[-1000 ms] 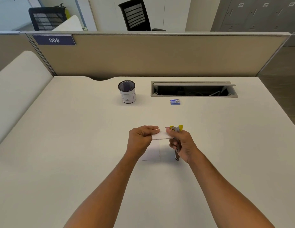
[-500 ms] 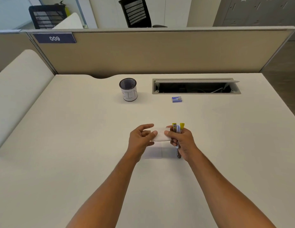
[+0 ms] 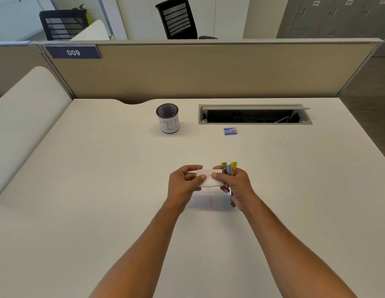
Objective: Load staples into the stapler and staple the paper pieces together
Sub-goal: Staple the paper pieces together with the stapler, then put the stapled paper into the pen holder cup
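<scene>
Above the desk middle, both hands hold a small stack of white paper pieces point(image 3: 207, 180). My left hand point(image 3: 184, 183) pinches its left edge between thumb and fingers. My right hand point(image 3: 235, 186) pinches the right edge with thumb and forefinger, while its other fingers grip a yellow and metal stapler point(image 3: 229, 168) that stands upright, yellow ends up. The stapler's lower end pokes out below the palm. A small blue staple box point(image 3: 230, 131) lies farther back on the desk.
A black mesh pen cup point(image 3: 167, 118) with a white label stands at the back centre. An open cable hatch point(image 3: 255, 116) is set in the desk behind the staple box. A beige partition point(image 3: 208, 69) closes off the far edge.
My left hand's fingers opened, then closed again on the paper's left edge. The paper now lies flatter between the hands, and the stapler stands more upright in my right hand.
</scene>
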The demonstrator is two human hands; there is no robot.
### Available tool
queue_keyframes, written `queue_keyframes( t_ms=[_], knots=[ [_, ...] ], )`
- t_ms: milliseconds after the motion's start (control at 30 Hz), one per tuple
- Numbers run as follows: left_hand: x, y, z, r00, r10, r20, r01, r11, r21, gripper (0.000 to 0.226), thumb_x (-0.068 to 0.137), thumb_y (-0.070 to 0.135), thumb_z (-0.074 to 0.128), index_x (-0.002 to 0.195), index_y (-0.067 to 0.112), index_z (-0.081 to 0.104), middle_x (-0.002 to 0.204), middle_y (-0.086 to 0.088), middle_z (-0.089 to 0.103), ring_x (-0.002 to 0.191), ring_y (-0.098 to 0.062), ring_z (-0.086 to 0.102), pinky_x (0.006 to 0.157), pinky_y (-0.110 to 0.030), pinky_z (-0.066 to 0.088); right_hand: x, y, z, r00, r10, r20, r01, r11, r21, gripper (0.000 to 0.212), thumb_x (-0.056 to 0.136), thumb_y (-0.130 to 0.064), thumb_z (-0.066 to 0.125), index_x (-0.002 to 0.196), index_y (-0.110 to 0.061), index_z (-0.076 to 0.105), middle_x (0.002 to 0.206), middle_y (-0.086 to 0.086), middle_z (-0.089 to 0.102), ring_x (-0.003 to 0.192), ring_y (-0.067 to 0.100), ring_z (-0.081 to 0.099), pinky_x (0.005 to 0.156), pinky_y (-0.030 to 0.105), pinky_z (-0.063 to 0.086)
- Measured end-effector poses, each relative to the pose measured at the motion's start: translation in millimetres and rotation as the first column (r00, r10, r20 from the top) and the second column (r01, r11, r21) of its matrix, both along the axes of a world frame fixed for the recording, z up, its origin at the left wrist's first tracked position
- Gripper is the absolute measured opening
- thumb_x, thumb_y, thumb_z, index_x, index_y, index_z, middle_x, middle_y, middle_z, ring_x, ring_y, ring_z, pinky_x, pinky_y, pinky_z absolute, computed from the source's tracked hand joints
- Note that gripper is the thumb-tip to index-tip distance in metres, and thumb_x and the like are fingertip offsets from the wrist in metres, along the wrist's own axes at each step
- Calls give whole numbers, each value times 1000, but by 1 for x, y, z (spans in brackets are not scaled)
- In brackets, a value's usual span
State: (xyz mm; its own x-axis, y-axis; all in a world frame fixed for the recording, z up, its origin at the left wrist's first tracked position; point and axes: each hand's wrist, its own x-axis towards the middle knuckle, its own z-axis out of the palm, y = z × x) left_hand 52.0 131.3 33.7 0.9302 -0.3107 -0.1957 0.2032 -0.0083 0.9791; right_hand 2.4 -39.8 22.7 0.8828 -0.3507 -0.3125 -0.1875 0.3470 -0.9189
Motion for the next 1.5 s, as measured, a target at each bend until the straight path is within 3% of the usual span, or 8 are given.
queue_keyframes(
  t_ms=[233,367,767,1000,1233,1333,1400,1500],
  knots=[
    [2,4,3,997,74,-19,-74,997,-10,23,82,2,80,102,13,77,82,-8,78,70,-16,69,57,-25,55,-1,-1,-3,999,48,-7,-48,999,11,19,74,-15,89,76,-12,70,59,-1,48,47,13,36,45,23,30],
    [7,8,2,988,157,-10,-157,987,-13,20,83,6,80,100,15,77,85,-2,79,74,-13,73,58,-24,55,-1,-1,-2,993,114,-12,-114,994,-4,22,75,-20,89,81,-9,71,71,12,69,46,13,36,44,21,31],
    [41,19,6,907,372,-198,-400,908,-127,23,93,32,72,109,15,69,96,-1,79,85,-20,77,70,-30,55,74,15,38,999,35,-18,-38,982,-184,12,79,-14,83,71,-8,76,68,12,72,44,13,36,43,22,31],
    [70,22,10,921,363,-138,-377,921,-94,18,95,26,68,110,16,71,98,4,79,82,-16,77,71,-31,54,158,34,73,998,-55,-30,32,857,-514,17,78,-26,83,69,-15,73,65,1,74,53,9,56,53,28,47],
    [134,7,35,929,343,142,-365,913,182,43,95,26,62,137,30,58,119,19,62,87,8,63,83,-16,48,224,52,93,997,-66,-44,14,690,-723,12,70,-14,74,70,-2,72,70,13,72,52,17,51,46,23,36],
    [159,7,34,937,168,307,-270,905,329,54,96,20,58,147,33,44,143,11,56,119,-11,59,97,-28,48,246,53,93,994,-92,-58,18,665,-746,14,70,-12,71,74,1,70,68,16,68,57,23,50,52,27,37],
    [174,7,30,924,24,382,-237,820,521,65,98,19,56,157,25,28,161,5,36,138,-22,45,111,-40,43,255,53,89,993,-99,-69,10,636,-771,12,71,-11,69,71,0,67,62,10,60,56,25,48,50,26,34],
    [192,8,19,892,-132,433,-248,659,710,77,95,20,58,160,19,17,168,6,15,142,-29,37,106,-45,40,268,54,80,991,-105,-88,-5,611,-792,10,75,-13,71,70,-7,64,64,5,58,55,22,50,50,25,37]
  ],
)
